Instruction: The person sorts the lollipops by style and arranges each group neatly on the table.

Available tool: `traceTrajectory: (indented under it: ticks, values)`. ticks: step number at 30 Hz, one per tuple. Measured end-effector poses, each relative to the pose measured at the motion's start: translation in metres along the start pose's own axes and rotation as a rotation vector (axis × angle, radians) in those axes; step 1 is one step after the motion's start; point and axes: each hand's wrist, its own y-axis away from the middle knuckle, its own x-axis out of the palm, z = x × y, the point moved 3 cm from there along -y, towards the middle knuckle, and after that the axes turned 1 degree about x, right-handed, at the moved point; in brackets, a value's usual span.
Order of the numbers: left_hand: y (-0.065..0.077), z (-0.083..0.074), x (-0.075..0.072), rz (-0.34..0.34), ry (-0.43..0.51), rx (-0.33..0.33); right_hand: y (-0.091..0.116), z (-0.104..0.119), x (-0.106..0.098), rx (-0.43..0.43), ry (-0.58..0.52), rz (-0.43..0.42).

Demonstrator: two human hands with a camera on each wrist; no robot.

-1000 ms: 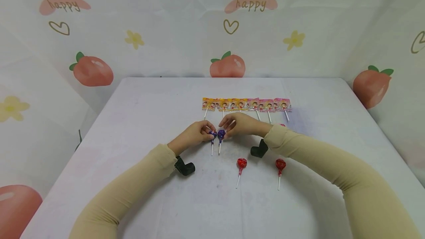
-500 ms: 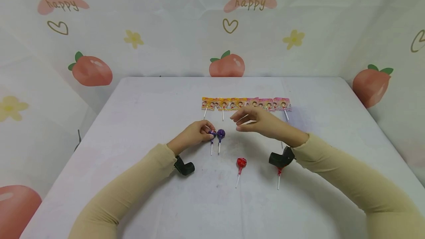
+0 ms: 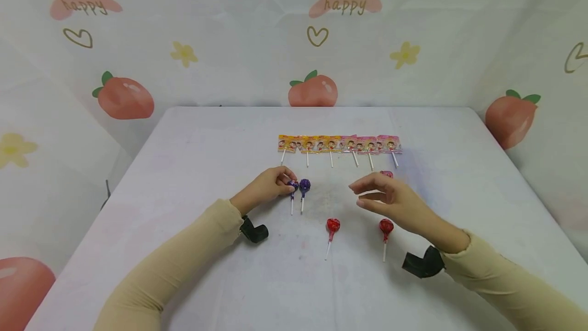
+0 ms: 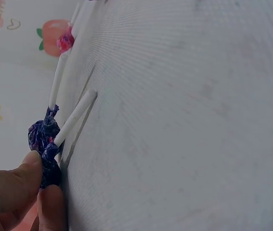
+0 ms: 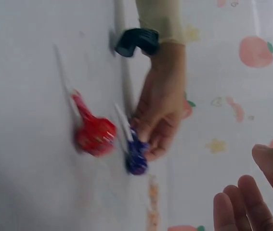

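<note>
In the head view my left hand (image 3: pixel 268 187) pinches a purple-wrapped lollipop (image 4: pixel 51 174) by its head between thumb and finger, its white stick toward me. A second purple lollipop (image 3: pixel 304 186) lies right beside it, stick pointing the same way. My right hand (image 3: pixel 397 203) is held over the table to the right, thumb and fingers apart, with nothing between them. Below its fingers lies a red lollipop (image 3: pixel 386 226), and another red lollipop (image 3: pixel 333 225) rests farther left. Behind the right hand, a pink lollipop (image 3: pixel 387 173) is mostly hidden.
Toward the back of the white table (image 3: pixel 220 147) runs a row of flat-packed lollipops (image 3: pixel 332 144), yellow wrappers on the left and pink on the right, sticks toward me. A fabric backdrop (image 3: pixel 248 40) printed with peaches hangs behind.
My right hand has left the second purple lollipop and moved right and toward me, uncovering the packed row. The left hand stays on its purple lollipop.
</note>
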Motion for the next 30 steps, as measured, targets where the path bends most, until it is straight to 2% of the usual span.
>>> traceTrajectory:
  ticks: [8, 14, 20, 30]
  values:
    - [0.000, 0.000, 0.000, 0.001, -0.006, 0.003, 0.008, -0.022, 0.034, 0.024, -0.064, 0.063]
    - [0.000, 0.000, 0.001, 0.000, -0.001, -0.001, 0.004, -0.034, 0.049, 0.110, -0.079, 0.149]
    - [0.000, 0.000, 0.001, 0.000, 0.011, 0.001, -0.004, -0.040, 0.056, 0.132, 0.005, 0.186]
    - [0.001, 0.000, 0.000, 0.006, 0.012, -0.008, -0.013, -0.035, 0.062, 0.170, 0.176, 0.171]
